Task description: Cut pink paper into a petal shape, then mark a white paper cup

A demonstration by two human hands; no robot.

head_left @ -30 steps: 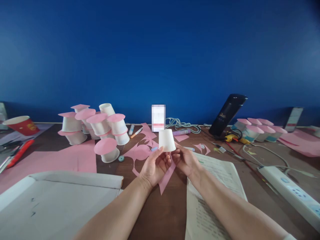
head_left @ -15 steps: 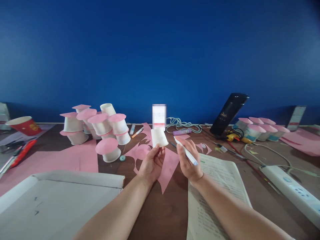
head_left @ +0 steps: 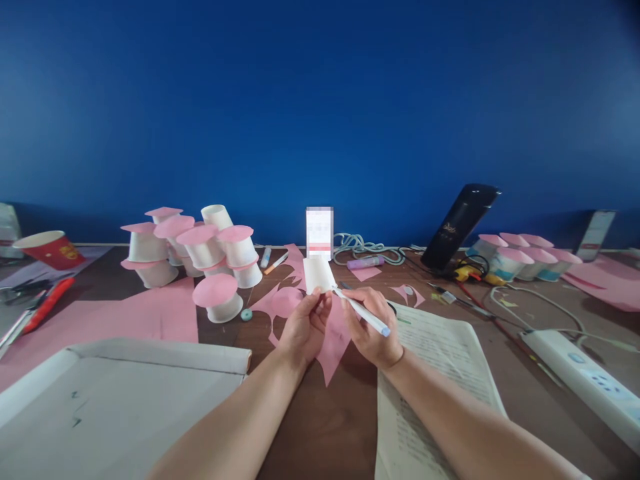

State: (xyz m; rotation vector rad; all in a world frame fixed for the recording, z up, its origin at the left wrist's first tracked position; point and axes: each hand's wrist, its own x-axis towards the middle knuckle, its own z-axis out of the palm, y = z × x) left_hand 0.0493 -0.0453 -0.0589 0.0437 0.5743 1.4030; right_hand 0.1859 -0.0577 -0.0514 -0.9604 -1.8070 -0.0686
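My left hand point(head_left: 305, 327) pinches a small white paper cup point(head_left: 318, 274) by its lower edge, over the middle of the table. In my right hand point(head_left: 375, 333) is a white marker point(head_left: 369, 316) with a bluish end. Its tip points left and meets the cup's lower right edge, though I cannot tell whether it touches. Beneath both hands lie pink paper scraps point(head_left: 333, 353) with cut-out edges. To the left, white cups point(head_left: 200, 252) topped with pink paper pieces stand stacked, and one cup with a pink disc point(head_left: 216, 291) stands in front.
A phone point(head_left: 319, 233) stands behind the cup. A printed sheet point(head_left: 440, 373) lies under my right forearm, with a power strip point(head_left: 585, 373) further right. A black box point(head_left: 460, 227) leans at the back. A white tray-like sheet point(head_left: 150, 413), a red cup point(head_left: 50, 251) and red-handled scissors point(head_left: 47, 307) are left.
My right hand has moved left and slightly down, bringing the marker's tip to the cup's edge. My left hand keeps its hold on the cup in nearly the same place.
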